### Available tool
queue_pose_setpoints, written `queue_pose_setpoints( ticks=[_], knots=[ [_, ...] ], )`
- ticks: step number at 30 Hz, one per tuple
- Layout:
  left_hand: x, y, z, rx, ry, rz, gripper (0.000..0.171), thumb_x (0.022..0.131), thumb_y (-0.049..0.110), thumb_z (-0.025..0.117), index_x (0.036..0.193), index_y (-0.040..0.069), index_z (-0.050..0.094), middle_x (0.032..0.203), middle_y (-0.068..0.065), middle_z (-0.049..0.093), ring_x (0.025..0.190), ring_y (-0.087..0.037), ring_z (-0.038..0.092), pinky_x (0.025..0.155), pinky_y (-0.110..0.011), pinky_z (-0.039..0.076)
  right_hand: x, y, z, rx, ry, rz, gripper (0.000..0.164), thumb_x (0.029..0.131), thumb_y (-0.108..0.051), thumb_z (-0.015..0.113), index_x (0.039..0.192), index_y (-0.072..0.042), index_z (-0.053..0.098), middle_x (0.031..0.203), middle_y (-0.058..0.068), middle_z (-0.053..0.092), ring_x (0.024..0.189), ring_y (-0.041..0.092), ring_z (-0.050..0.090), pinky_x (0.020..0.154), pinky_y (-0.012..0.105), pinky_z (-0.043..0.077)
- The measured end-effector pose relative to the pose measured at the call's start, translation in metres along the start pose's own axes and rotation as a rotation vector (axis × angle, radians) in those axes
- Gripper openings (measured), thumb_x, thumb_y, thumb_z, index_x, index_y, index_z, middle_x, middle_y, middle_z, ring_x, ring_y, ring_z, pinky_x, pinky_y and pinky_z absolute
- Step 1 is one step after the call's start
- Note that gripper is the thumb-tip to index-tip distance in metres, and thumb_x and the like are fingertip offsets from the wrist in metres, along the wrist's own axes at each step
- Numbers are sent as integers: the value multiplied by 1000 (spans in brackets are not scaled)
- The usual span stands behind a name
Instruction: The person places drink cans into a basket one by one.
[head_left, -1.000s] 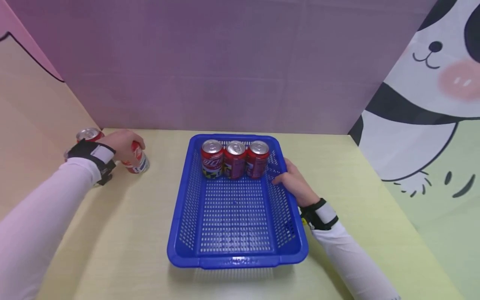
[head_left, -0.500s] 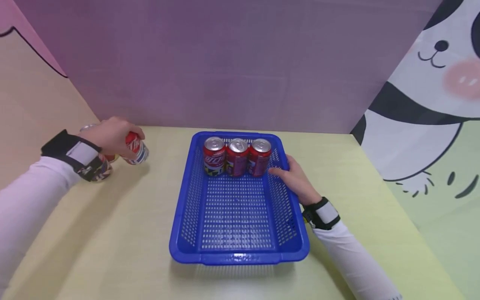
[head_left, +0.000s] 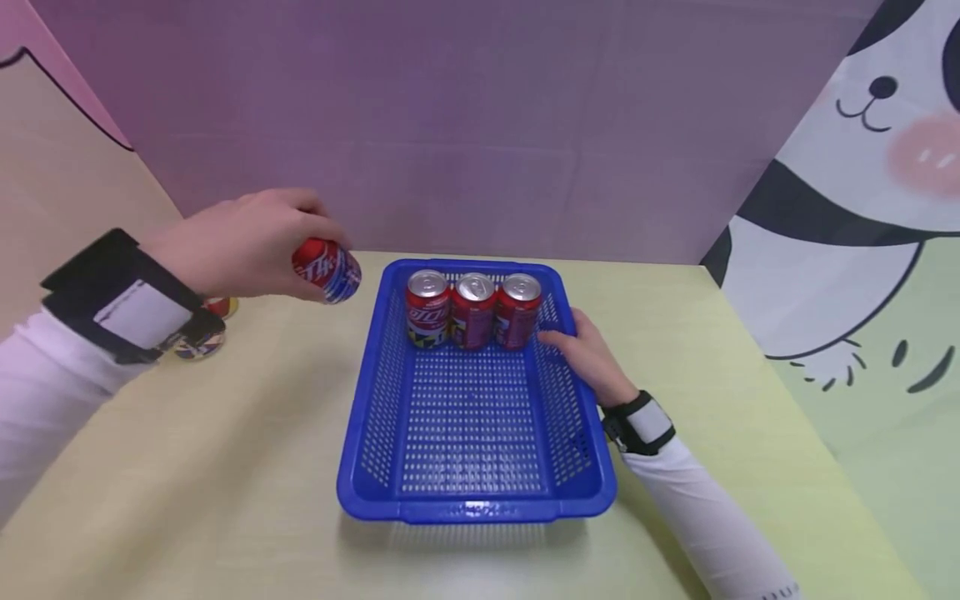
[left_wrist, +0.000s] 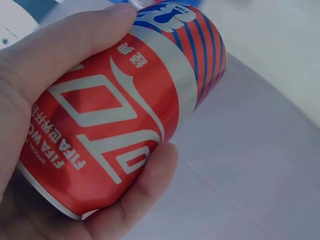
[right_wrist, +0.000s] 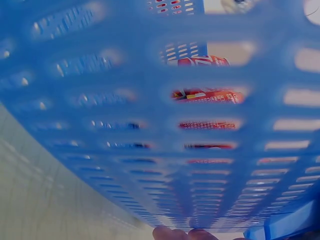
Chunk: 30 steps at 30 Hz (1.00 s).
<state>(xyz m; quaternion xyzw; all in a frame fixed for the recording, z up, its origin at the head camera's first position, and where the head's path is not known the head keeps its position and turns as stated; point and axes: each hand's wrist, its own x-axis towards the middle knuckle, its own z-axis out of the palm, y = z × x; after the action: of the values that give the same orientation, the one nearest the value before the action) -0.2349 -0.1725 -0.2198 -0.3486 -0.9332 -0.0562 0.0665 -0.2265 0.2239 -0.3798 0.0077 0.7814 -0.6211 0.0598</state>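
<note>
My left hand (head_left: 247,242) grips a red soda can (head_left: 326,268) with a blue-striped end, tilted and raised above the table, left of the basket. In the left wrist view, thumb and fingers wrap round this soda can (left_wrist: 110,120). A blue perforated plastic basket (head_left: 480,510) stands mid-table. My right hand (head_left: 592,358) holds its right rim, thumb inside. Three red cans stand upright in a row at the basket's far end: a left can (head_left: 427,312), a middle can (head_left: 473,312) and a right can (head_left: 518,312).
Below my left wrist, partly hidden, are a can (head_left: 199,344) and another red can (head_left: 222,307) on the pale table (head_left: 247,500). A purple backdrop (head_left: 465,133) rises behind the table, with a panda-print panel (head_left: 817,283) on the right.
My left hand has lifted the soda can off the table and carried it right, toward the basket, tilting it. The right hand stays on the basket rim; the cans inside have not moved.
</note>
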Motion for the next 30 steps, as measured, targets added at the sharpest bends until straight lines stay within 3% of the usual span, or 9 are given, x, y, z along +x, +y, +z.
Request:
queue_pose_setpoints(
  ticks=[5,11,21,30],
  knots=[
    [9,32,5,30,23,143,51,68,29,92,114,16,73,111,-10,59,98,-28,57,74,-44,57,0,2,0,-9,11,8,60,96,-13,57,147,1,29,137,26,48,113,43,57,84,45,54],
    [24,53,23,29,-50,231,54,69,26,92,119,20,71,114,-10,58,101,-26,55,77,-40,56,0,4,0,-8,8,14,58,97,-13,55,146,1,29,138,26,47,114,42,56,85,46,54],
    [50,63,72,33,-146,303,50,72,23,90,118,18,72,117,-10,59,109,-27,53,85,-41,55,-3,5,2,-3,25,0,53,95,-10,56,142,2,34,134,26,50,113,43,56,84,45,54],
    [57,68,105,49,-285,326,51,70,19,91,118,20,73,117,-11,60,110,-28,56,84,-44,55,-1,8,3,3,24,5,53,95,-10,56,141,3,34,131,28,51,112,46,57,82,46,55]
  ],
)
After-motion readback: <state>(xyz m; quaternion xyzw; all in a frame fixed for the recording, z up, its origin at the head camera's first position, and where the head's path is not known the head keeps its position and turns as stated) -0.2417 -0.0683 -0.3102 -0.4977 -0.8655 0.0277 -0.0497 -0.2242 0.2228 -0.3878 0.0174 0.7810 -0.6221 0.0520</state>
